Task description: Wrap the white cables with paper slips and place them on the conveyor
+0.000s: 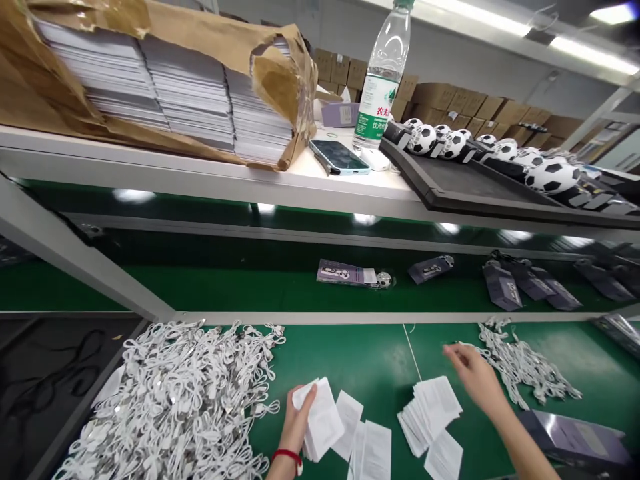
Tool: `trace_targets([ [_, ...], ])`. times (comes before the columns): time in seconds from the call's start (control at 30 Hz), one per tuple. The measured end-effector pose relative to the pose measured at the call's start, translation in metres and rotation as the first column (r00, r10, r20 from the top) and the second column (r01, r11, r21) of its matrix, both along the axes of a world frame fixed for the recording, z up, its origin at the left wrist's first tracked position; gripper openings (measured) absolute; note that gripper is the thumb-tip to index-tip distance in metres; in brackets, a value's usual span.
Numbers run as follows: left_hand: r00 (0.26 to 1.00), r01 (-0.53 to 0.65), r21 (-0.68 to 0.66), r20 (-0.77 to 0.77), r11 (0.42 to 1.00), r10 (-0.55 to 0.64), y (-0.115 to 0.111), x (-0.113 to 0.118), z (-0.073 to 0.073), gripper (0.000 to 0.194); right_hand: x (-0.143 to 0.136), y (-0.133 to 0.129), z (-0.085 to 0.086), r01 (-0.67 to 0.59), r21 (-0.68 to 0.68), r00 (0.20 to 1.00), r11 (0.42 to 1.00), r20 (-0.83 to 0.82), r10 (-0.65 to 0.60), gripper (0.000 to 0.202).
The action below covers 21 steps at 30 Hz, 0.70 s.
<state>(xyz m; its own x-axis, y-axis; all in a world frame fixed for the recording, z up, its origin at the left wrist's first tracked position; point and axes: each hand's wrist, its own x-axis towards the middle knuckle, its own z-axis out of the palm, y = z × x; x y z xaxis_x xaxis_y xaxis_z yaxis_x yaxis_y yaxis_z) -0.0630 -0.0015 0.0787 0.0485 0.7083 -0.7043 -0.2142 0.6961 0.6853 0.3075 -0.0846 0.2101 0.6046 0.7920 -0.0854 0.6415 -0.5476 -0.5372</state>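
My left hand (299, 420) grips a small stack of white folded paper leaflets (323, 419) just above the green work surface (370, 353). More loose leaflets (373, 447) lie beside it, and a fanned pile of leaflets (431, 410) lies to the right. My right hand (473, 375) reaches out over that pile toward a small heap of white cable loops (520, 363), fingers pinched at its edge; I cannot tell if it holds one. A big heap of white cable loops (185, 400) lies left of my left hand.
A shelf above carries paper stacks in torn brown wrapping (165, 87), a phone (340, 157), a water bottle (383, 73) and a black tray (450, 183) with football-shaped items (550, 175). Purple packets (345, 273) lie on the conveyor. A purple box (575, 437) sits bottom right.
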Motion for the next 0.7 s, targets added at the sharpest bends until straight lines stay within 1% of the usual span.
trace_targets([
  [0.07,0.999,0.053,0.024,-0.012,0.998,-0.052,0.006,0.002,-0.004,0.065,0.031,0.024,0.008,0.037,-0.008,0.999,0.999,0.014,-0.037,0.049],
  [0.13,0.996,0.092,0.045,-0.018,0.995,-0.091,0.011,0.003,-0.009,0.067,0.055,0.049,0.009,0.088,0.018,0.996,0.996,0.019,-0.088,0.058],
  [0.2,0.993,0.121,0.065,-0.015,0.991,-0.120,0.014,0.001,-0.013,0.070,0.067,0.072,0.004,0.152,0.043,0.987,0.987,0.039,-0.153,0.078],
  [0.23,0.991,0.132,0.076,-0.012,0.988,-0.132,0.014,-0.001,-0.015,0.072,0.067,0.081,-0.002,0.169,0.047,0.984,0.984,0.052,-0.172,0.088],
  [0.27,0.990,0.142,0.088,-0.008,0.986,-0.142,0.013,-0.003,-0.016,0.073,0.063,0.086,-0.009,0.166,0.042,0.984,0.985,0.060,-0.169,0.093],
  [0.3,0.989,0.149,0.101,-0.003,0.984,-0.149,0.011,-0.006,-0.017,0.073,0.055,0.088,-0.018,0.137,0.025,0.989,0.990,0.058,-0.138,0.093],
  [0.33,0.988,0.154,0.115,0.003,0.981,-0.155,0.008,-0.009,-0.017,0.073,0.042,0.086,-0.027,0.080,-0.001,0.996,0.997,0.041,-0.080,0.086],
  [0.4,0.987,0.160,0.144,0.012,0.977,-0.163,0.003,-0.015,-0.017,0.072,0.006,0.070,-0.049,-0.099,-0.070,0.994,0.993,-0.045,0.096,0.062],
  [0.43,0.986,0.162,0.156,0.015,0.974,-0.167,0.000,-0.018,-0.018,0.071,-0.016,0.057,-0.060,-0.197,-0.105,0.977,0.975,-0.102,0.187,0.051],
  [0.47,0.985,0.166,0.166,0.015,0.972,-0.171,-0.001,-0.019,-0.018,0.070,-0.039,0.041,-0.070,-0.285,-0.136,0.952,0.949,-0.156,0.264,0.043],
  [0.5,0.984,0.172,0.173,0.012,0.970,-0.176,-0.002,-0.021,-0.019,0.069,-0.063,0.024,-0.081,-0.344,-0.163,0.931,0.925,-0.189,0.313,0.040],
  [0.6,0.978,0.205,0.184,-0.005,0.961,-0.208,0.000,-0.022,-0.024,0.067,-0.130,-0.025,-0.107,-0.463,-0.246,0.883,0.852,-0.214,0.418,0.028],
  [0.67,0.970,0.239,0.189,-0.014,0.952,-0.241,0.003,-0.024,-0.029,0.066,-0.163,-0.048,-0.123,-0.540,-0.304,0.841,0.785,-0.215,0.496,0.025],
  [0.7,0.967,0.254,0.190,-0.022,0.948,-0.254,0.004,-0.025,-0.031,0.065,-0.174,-0.054,-0.130,-0.580,-0.331,0.814,0.744,-0.218,0.538,0.029],
])
